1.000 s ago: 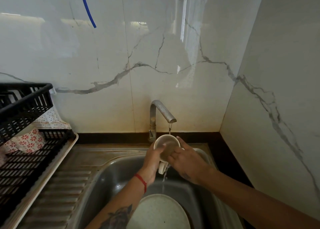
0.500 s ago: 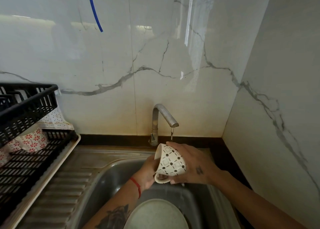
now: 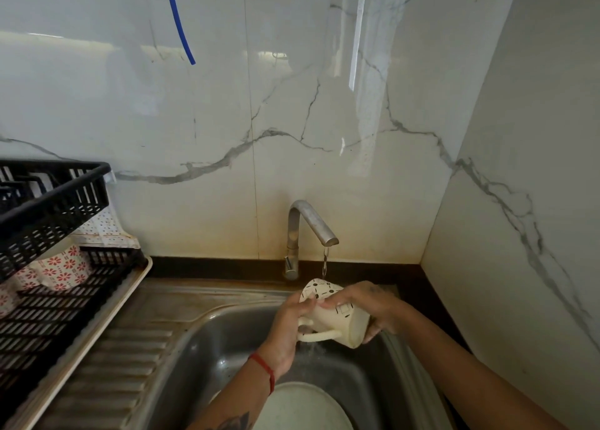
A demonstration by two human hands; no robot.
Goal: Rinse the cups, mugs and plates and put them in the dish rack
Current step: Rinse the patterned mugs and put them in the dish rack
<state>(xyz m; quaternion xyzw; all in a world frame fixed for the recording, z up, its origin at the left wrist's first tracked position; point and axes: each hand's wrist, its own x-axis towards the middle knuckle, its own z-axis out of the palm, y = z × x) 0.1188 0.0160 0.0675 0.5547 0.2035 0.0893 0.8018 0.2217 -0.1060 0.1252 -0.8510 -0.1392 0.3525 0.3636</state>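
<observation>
Here the sink point(image 3: 207, 358) holds a plate point(image 3: 302, 407) low down, and above it — under the tap point(image 3: 311, 225) — lies the mug point(image 3: 337, 316) on its side. The left hand point(image 3: 289, 329) and right hand point(image 3: 367, 306) both grip it; wet, breakable — best held by body and handle.

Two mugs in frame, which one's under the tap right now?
The cream mug with black dashes, held in both hands over the sink with tap water hitting it. The red-flowered mug sits in the black dish rack at left.
</observation>
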